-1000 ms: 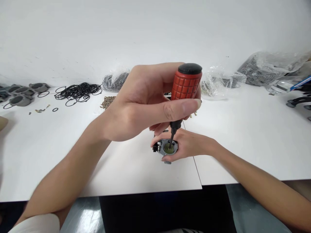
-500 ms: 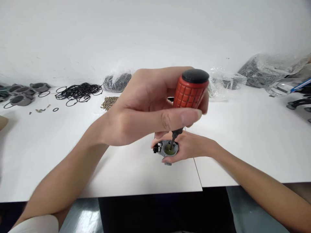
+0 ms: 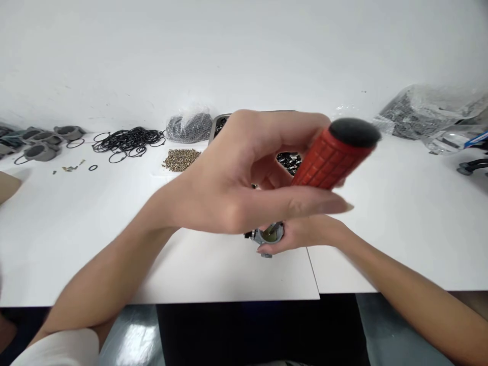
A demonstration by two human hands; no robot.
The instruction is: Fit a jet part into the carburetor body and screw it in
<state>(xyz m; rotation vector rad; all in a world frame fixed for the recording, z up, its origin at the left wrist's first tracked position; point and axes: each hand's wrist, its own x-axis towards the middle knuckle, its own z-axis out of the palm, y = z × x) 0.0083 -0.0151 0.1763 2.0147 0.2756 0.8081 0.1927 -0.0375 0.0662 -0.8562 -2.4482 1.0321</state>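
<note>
My left hand (image 3: 244,173) is closed around the red grip of a screwdriver (image 3: 324,160) with a black end cap. The handle leans to the right, and its shaft reaches down behind my fingers to the bore of a small grey metal carburetor (image 3: 266,251). A brass-coloured plate (image 3: 270,235) shows inside that bore. Whether the tip touches the plate or a screw I cannot tell. My right hand (image 3: 293,235) grips the carburetor from the right, low over the white table; my left hand partly hides it.
Along the back lie grey ring-shaped housings (image 3: 40,151), a heap of black rubber rings (image 3: 129,142), small brass parts (image 3: 182,159) and a bag of dark parts (image 3: 189,127). A metal tray (image 3: 214,127) is behind my left hand. More bags (image 3: 415,114) stand right. Someone's arm (image 3: 8,188) shows at left.
The screwdriver handle has tipped over to the right, and my left hand has shifted right with it. My right hand still holds the carburetor in about the same place.
</note>
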